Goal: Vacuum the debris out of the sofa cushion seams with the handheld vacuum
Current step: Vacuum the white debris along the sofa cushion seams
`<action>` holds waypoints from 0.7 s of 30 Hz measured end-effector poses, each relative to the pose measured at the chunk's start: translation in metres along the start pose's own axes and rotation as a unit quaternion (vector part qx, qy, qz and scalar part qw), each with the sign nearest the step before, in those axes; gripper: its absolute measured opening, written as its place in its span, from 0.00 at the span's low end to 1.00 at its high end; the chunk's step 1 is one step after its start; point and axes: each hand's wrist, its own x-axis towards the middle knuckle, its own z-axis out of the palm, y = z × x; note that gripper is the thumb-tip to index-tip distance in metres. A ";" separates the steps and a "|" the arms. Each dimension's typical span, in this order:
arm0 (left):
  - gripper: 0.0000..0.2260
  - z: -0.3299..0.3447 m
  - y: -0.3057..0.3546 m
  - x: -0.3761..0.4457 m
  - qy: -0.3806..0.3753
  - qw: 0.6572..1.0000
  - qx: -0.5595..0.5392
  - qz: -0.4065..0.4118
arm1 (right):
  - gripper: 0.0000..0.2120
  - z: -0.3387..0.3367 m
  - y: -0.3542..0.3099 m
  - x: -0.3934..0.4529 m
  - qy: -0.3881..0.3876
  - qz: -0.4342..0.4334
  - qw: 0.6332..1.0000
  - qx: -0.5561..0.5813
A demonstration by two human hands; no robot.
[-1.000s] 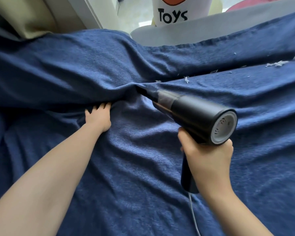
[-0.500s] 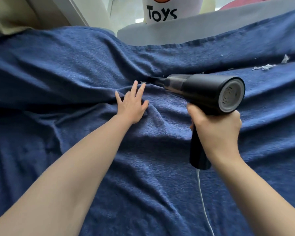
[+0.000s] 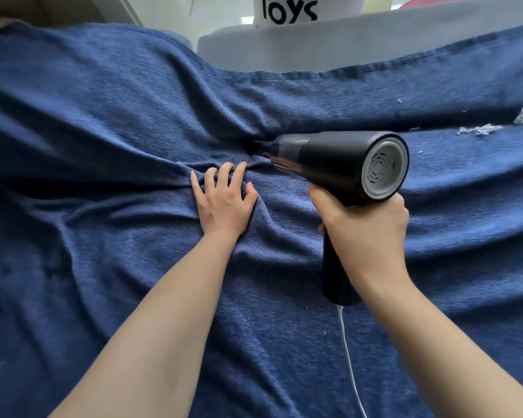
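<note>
two bare forearms reach forward from the bottom edge over a dark blue cover (image 3: 133,267) that drapes the sofa seat and back in loose folds. a thin white cord (image 3: 349,362) runs up from the lower edge to the butt of the handheld vacuum (image 3: 338,159). the right hand (image 3: 366,233) grips the vacuum's upright black handle, its fingers wrapped round the far side and the thumb lying along the near left of the handle, so the hand is clamped on the tool. above the hand the vacuum's black barrel lies roughly level, its pale grey vented end cap facing the camera on the right and its narrow nozzle pointing left.

left of the handle, the left hand (image 3: 224,203) rests palm down on the cover, fingers (image 3: 237,176) spread and bent at the tips, digging into a bunched ridge of fabric and pressing it. the nozzle tip is sunk into the dark crease of the seam (image 3: 251,144), just beyond and to the right of those fingertips, close but apart from them.

further right along the same crease lie white debris scraps (image 3: 480,129), well apart from the nozzle, with a larger flake (image 3: 521,115) and a few specks nearby. beyond the cover's hemmed top edge shows the grey sofa back (image 3: 344,46), and behind it a white object printed "toys" (image 3: 287,10).
</note>
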 end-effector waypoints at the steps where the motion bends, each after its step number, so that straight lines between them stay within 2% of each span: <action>1: 0.20 0.003 -0.001 0.000 0.010 1.000 -0.001 0.002 | 0.17 0.002 -0.001 0.001 -0.001 -0.003 1.000 -0.003; 6: 0.20 0.013 -0.001 0.000 0.026 1.000 0.006 0.007 | 0.14 0.005 0.001 0.005 -0.012 0.003 1.000 0.001; 11: 0.19 0.017 -0.002 0.002 0.039 0.999 0.015 0.009 | 0.20 -0.007 -0.001 0.014 -0.010 0.018 1.000 -0.011; 21: 0.17 0.021 -0.003 0.003 0.062 0.998 0.019 0.005 | 0.24 -0.030 0.007 0.021 0.004 0.052 0.999 -0.009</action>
